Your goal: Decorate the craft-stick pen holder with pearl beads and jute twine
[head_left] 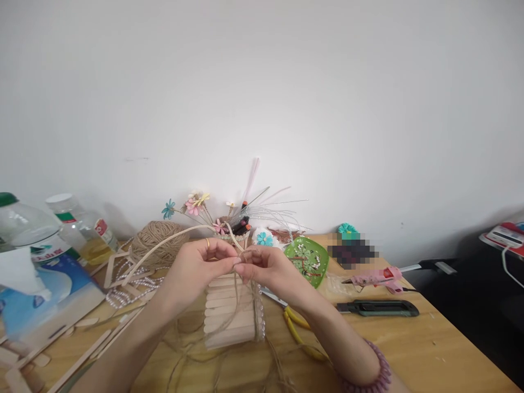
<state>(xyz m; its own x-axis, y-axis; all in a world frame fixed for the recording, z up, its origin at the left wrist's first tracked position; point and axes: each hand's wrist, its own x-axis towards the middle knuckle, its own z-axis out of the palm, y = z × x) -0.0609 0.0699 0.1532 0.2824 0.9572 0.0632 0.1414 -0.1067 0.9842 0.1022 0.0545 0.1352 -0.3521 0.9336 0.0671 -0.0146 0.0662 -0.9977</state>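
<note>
My left hand (pixel 210 262) and my right hand (pixel 262 267) meet at the middle, thumbs and fingertips pinched together on brown twine (pixel 236 297). Just below them is a panel of pale craft sticks (pixel 229 316) laid side by side, with clear beads (pixel 262 316) along its right edge. A length of the twine hangs from my fingers over the panel, and more of it lies in loose loops on the table nearer to me. Exactly how the strand is looped between my fingertips is hidden.
A ball of twine (pixel 158 240), bead strings (pixel 135 284) and a tissue box (pixel 49 305) lie left, near plastic bottles (pixel 67 218). Yellow-handled scissors (pixel 298 327), a green dish (pixel 317 256), a utility knife (pixel 379 308) and a pink glue gun (pixel 376 278) are right.
</note>
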